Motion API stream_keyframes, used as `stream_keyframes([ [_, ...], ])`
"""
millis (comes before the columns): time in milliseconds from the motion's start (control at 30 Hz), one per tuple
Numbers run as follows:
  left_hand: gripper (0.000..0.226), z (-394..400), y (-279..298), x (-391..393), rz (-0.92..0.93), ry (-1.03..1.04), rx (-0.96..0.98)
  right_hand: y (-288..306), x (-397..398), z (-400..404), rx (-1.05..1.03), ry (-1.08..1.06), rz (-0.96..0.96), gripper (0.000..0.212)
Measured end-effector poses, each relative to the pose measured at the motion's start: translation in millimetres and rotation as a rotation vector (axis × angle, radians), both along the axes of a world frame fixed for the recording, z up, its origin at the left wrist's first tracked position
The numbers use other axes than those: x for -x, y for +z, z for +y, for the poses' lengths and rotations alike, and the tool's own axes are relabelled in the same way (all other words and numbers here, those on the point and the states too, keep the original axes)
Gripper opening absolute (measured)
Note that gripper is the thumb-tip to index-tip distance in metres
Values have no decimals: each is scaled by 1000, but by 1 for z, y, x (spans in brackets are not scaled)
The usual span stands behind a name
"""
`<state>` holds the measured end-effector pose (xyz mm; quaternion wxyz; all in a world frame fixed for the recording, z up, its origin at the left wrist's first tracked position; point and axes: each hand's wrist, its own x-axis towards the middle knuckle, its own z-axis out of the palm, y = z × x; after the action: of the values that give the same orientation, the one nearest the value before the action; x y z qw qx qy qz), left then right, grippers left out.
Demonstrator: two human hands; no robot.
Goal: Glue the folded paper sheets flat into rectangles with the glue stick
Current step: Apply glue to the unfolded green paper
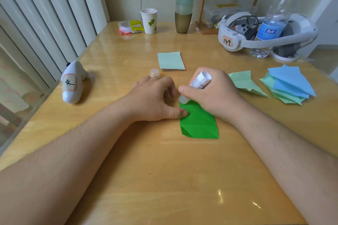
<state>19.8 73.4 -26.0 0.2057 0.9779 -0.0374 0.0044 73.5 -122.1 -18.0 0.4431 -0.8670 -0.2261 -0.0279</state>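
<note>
Green folded sheet [199, 122]: light, creasable; your left hand [151, 98] presses its edge flat, right hand [210, 95] grips glue stick [198, 82].

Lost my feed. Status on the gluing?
Right hand grips glue stick, tip on green sheet. Left hand pins sheet's edge. Nothing in the way.

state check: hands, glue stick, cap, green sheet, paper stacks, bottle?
left hand: flat, thumb pressing the green sheet's left edge
right hand: grips the glue stick
glue stick: uncapped, tilted, tip on the green sheet's far end
cap: off, standing on the table
green sheet: folded, lying flat
pale rectangles: stacked flat
folded sheets: piled at right, unglued
water bottle: capped, upright
</note>
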Motion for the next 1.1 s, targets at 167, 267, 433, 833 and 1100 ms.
stream_keyframes([
  [167,57,0,0,0,-3,1,-5,0,1,2,31,14,15,39],
  [267,56,-2,1,1,-8,3,-2,1,1,2,43,18,5,42],
  [433,58,-1,1,1,-7,-2,-6,3,3,0,70,10,4,42],
  [833,62,2,-1,2,-17,-11,0,5,-6,-34,98,-61,31,34],
  [1100,59,2,1,3,-11,-13,-5,7,-6,-34,137,-63,0,33],
])
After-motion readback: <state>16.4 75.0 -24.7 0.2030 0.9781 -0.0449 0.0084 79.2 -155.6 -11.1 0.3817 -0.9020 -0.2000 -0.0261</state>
